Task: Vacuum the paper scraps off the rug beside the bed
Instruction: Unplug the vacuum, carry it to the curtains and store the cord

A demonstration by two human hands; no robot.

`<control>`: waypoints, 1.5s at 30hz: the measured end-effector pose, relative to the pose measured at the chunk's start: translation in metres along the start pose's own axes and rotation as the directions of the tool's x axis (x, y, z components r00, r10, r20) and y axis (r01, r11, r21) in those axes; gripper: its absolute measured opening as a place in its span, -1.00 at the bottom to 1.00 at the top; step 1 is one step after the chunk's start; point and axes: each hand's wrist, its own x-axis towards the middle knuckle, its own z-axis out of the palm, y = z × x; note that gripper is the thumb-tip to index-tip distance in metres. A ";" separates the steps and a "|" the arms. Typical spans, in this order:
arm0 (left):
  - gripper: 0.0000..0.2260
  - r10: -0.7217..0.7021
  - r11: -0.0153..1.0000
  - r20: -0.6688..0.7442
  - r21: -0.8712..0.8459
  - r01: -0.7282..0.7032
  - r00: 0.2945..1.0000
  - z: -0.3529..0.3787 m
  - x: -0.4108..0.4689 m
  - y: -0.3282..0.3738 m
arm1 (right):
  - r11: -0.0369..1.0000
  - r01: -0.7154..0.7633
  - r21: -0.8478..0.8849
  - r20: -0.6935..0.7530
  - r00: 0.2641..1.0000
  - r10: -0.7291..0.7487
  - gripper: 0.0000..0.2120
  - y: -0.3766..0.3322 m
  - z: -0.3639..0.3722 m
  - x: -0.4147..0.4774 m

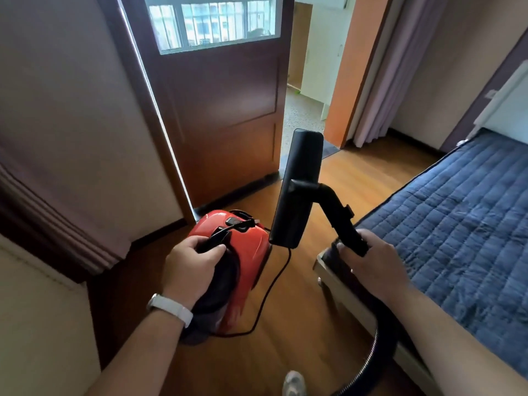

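Observation:
My left hand (192, 268) is shut on the black carry handle of a red canister vacuum (245, 247), which hangs above the wooden floor. My right hand (374, 261) grips the black wand (341, 218) just below its bend. The flat black floor nozzle (297, 187) points up in the air, in front of the door. The ribbed hose (371, 352) curves down under my right forearm. A thin black power cord (271, 292) trails from the vacuum to the floor. No rug or paper scraps are in view.
A bed with a blue quilted cover (463, 224) fills the right side, its pale frame corner (323, 261) close to my right hand. A brown door (225, 110) stands open ahead beside a doorway (305, 90). A wall and dark curtain (48, 218) lie left. My shoe (294, 382) shows below.

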 end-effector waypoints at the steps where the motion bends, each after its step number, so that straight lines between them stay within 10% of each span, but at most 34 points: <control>1: -0.88 -0.003 1.000 0.007 -0.003 0.003 1.000 0.003 0.014 0.002 | 1.000 -0.010 -0.003 -0.004 1.000 0.010 -0.95 0.000 0.005 0.010; 25: -0.90 0.031 0.991 0.059 0.127 -0.038 0.998 0.116 0.346 0.113 | 0.978 -0.102 0.179 -0.056 0.992 0.114 -0.86 -0.009 0.055 0.371; 45: -0.85 0.093 0.975 0.437 0.144 -0.172 0.895 0.286 0.702 0.197 | 0.900 -0.436 0.010 -0.367 0.836 0.409 -0.84 -0.023 0.097 0.642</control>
